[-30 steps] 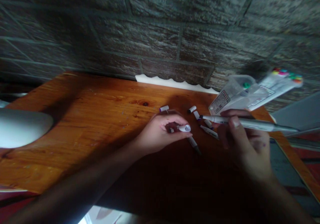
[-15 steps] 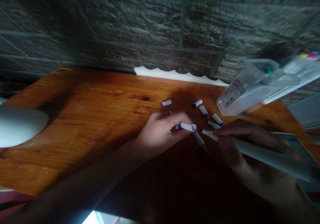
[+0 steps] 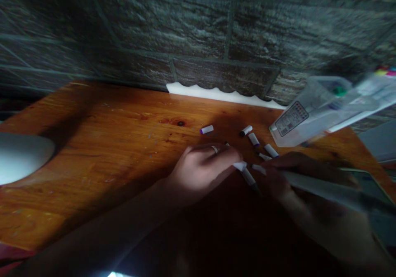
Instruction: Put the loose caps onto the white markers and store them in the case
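Note:
My left hand [image 3: 202, 167], a ring on one finger, rests knuckles-up on the wooden table [image 3: 102, 145] with its fingers pinched round a small white marker cap [image 3: 239, 165]. My right hand [image 3: 297, 182], dark and blurred, is closed on a long white marker [image 3: 312, 184] that lies almost level, its tip pointing left toward the cap. A dark-tipped marker [image 3: 250, 179] lies on the table between the two hands. Several loose white caps [image 3: 253, 139] lie just beyond the hands, and one purple-ended cap [image 3: 206, 129] sits apart to the left.
A clear plastic marker case [image 3: 312, 112] with a label and coloured marker ends leans at the right, against the dark stone-pattern wall [image 3: 185, 34]. A white scalloped strip [image 3: 216, 93] runs along the wall's foot. A pale rounded object [image 3: 21, 155] sits at the far left.
My right hand lowered the long marker and swung it down toward the table, its tip nearing my left hand. My left hand rolled over, hiding most of the cap. The view shifted slightly.

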Tool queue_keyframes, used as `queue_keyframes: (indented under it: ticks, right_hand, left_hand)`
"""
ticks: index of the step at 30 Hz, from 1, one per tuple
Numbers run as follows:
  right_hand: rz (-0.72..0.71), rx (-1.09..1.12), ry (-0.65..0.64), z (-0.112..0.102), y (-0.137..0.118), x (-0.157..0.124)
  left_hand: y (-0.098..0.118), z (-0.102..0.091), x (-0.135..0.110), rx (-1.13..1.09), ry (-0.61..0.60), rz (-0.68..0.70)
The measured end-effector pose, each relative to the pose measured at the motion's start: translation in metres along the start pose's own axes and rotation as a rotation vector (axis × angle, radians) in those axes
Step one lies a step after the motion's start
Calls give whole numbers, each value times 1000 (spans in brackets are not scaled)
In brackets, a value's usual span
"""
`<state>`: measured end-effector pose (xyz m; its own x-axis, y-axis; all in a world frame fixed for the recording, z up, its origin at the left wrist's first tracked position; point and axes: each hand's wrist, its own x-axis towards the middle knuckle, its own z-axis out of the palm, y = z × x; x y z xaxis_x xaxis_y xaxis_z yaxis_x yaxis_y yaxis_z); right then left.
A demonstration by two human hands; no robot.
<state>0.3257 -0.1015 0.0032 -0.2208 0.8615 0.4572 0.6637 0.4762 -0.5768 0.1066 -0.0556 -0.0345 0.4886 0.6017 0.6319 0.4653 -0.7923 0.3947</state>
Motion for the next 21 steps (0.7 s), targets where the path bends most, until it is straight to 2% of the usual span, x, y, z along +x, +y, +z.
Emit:
queue_keyframes:
  ticks: [4,8,11,16,21]
  right_hand:
    - [103,18,42,-2,14,4]
    - [167,86,123,-4,10,4]
    - [99,109,145,-6,1,0]
    - [-60,61,20,-6,-7,-2]
    - [-187,62,-32,-2,-6,3]
  left_hand:
    - [-1,-4,4,-38,144,23]
    - [-3,-3,4,-121,85,68]
    - [-4,-1,2,-120,72,38]
    - [0,-2,1,-85,29,-7]
    - [3,-1,0,-74,3,-49]
